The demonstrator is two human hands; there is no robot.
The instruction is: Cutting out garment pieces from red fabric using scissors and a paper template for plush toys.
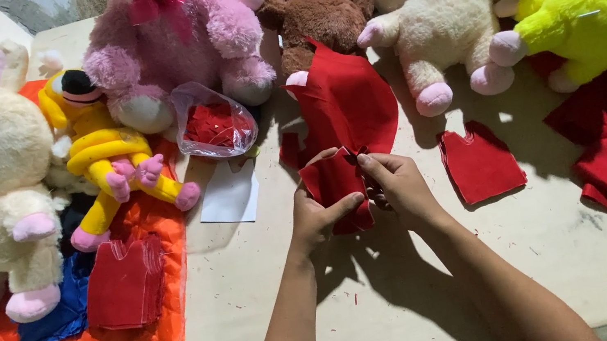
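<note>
While pinched between both hands, left hand (317, 214) and right hand (398, 185), a red felt piece (332, 182) is held | judged light, limp, best gripped at edges | plush toys (434, 14) beyond.

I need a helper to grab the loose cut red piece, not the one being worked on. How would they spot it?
On the table, look right of the hands. The red piece lies flat alone below the cream plush. Unlike the red fabric in both hands, nothing touches it.
</note>
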